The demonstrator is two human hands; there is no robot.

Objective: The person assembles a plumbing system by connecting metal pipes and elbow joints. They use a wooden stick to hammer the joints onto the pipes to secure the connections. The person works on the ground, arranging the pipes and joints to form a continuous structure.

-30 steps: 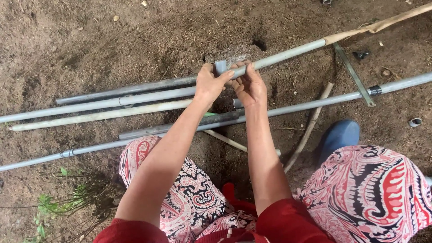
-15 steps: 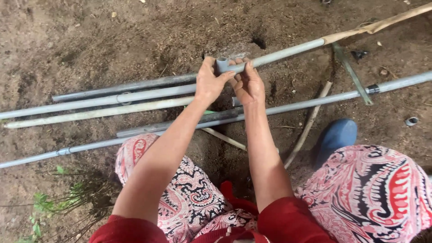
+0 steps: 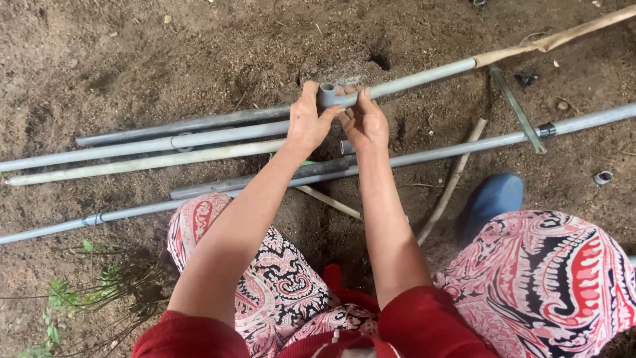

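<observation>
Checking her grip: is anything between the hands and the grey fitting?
Nothing visible. The left hand and right hand both touch the fitting, which sits at the end of a grey pipe.

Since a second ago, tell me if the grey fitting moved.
Cannot tell: the grey fitting stays between both hands at the long pipe's end; the small frame shift matches camera motion.

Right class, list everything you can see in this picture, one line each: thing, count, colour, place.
pipe fitting: one, grey, held in both hands
long pipes: several, grey, lying side by side on the soil
pipe with fitting on its end: one, grey, running to upper right
sticks: a few, tan, among the pipes
small ring: one, grey, on soil at right
shoe: one, blue, by right knee
soil: brown, everywhere
weeds: green, lower left
left hand: on fitting
right hand: on fitting
</observation>
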